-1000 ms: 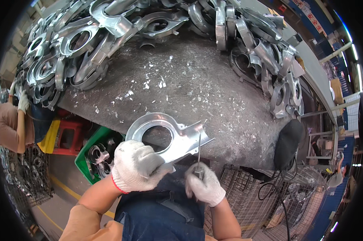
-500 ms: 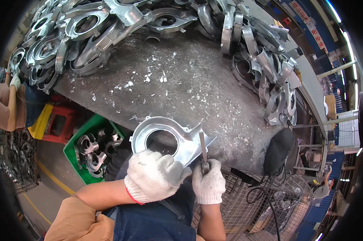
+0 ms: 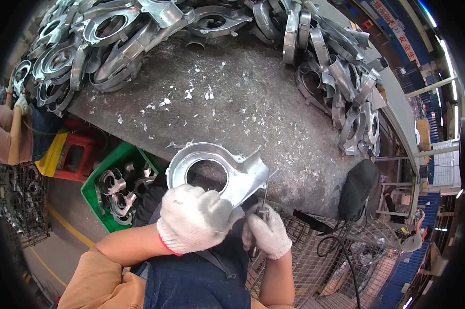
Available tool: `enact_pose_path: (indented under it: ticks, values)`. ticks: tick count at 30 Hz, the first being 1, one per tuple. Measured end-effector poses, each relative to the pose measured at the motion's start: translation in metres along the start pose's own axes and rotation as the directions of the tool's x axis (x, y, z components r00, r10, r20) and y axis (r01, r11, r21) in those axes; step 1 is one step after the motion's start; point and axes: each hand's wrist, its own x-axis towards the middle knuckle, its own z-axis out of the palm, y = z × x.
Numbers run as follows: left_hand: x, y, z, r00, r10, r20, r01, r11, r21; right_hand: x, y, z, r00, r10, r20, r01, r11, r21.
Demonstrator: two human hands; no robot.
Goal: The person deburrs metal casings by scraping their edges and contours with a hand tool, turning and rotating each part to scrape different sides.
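My left hand [image 3: 194, 216], in a white knit glove, is closed round the lower rim of a silver metal housing casting [image 3: 182, 167]. The casting has a big round hole and a flared spout pointing right, and it is held over the near edge of the workbench. In my gloved right hand [image 3: 268, 232] is a flat file [image 3: 266, 194], its narrow blade pointing up beside the end of the spout. The blade looks edge-on here, and the fingers hide most of its handle. Whether blade and spout touch, I cannot tell.
Similar castings [image 3: 111, 28] lie heaped along the bench's far and right sides. Metal flakes litter the dark benchtop [image 3: 232, 103]. A green crate [image 3: 92, 193] of smaller castings stands lower left, near a red stool [image 3: 75, 157]. Wire cages [image 3: 314, 257] and a black-covered object [image 3: 357, 190] are right.
The file has turned from broad side to edge-on, and my right hand has tilted and dropped slightly. The casting has shifted a little upward in my left hand.
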Motion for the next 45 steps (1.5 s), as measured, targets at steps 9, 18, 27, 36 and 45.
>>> enact_pose_path:
  ticks: [9, 18, 27, 36, 45]
  values:
    - [-0.002, -0.005, -0.004, 0.996, 0.053, 0.075, -0.055, 0.998, 0.024, 0.012, 0.028, 0.023, 0.803, -0.451, -0.390, 0.107, 0.752, -0.650]
    - [0.001, -0.021, -0.023, 0.994, 0.015, 0.106, 0.000, 0.990, -0.141, 0.006, 0.002, 0.044, 0.886, -0.283, -0.368, -0.042, 0.740, -0.672]
    - [0.011, -0.031, -0.036, 0.990, 0.008, 0.141, 0.010, 0.992, -0.122, 0.001, -0.012, 0.066, 0.781, -0.584, -0.222, 0.181, 0.552, -0.814]
    - [0.024, -0.035, -0.055, 0.897, -0.108, 0.428, 0.160, 0.983, -0.086, 0.010, -0.017, 0.068, 0.803, -0.587, -0.104, 0.279, 0.524, -0.804]
    - [0.033, -0.056, -0.060, 0.801, 0.011, 0.599, 0.093, 0.985, -0.143, 0.040, -0.023, 0.020, 0.776, 0.170, 0.608, 0.269, 0.782, -0.562]
